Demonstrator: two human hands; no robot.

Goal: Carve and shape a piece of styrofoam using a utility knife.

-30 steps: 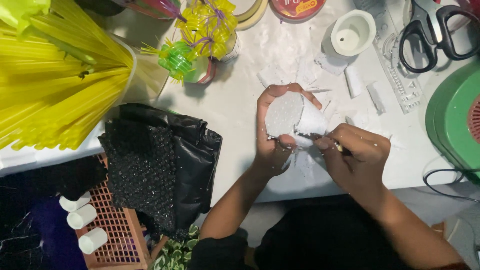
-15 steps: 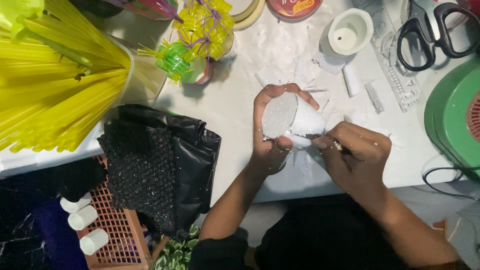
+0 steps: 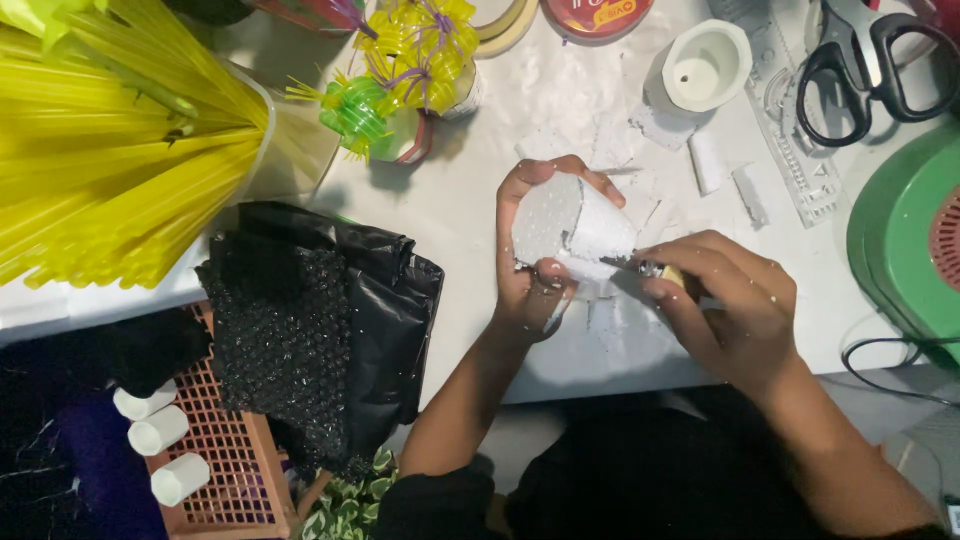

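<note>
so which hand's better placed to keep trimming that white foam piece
Right, probably. The right hand holds a small blade with its tip at the foam piece. The left hand is wrapped around the foam, steadying it.

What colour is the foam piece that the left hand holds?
The foam piece in the left hand is white; the head view shows it.

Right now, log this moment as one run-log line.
left hand: holds white foam cone | right hand: holds small blade tool against cone's lower edge | table: foam scraps, scissors
</note>
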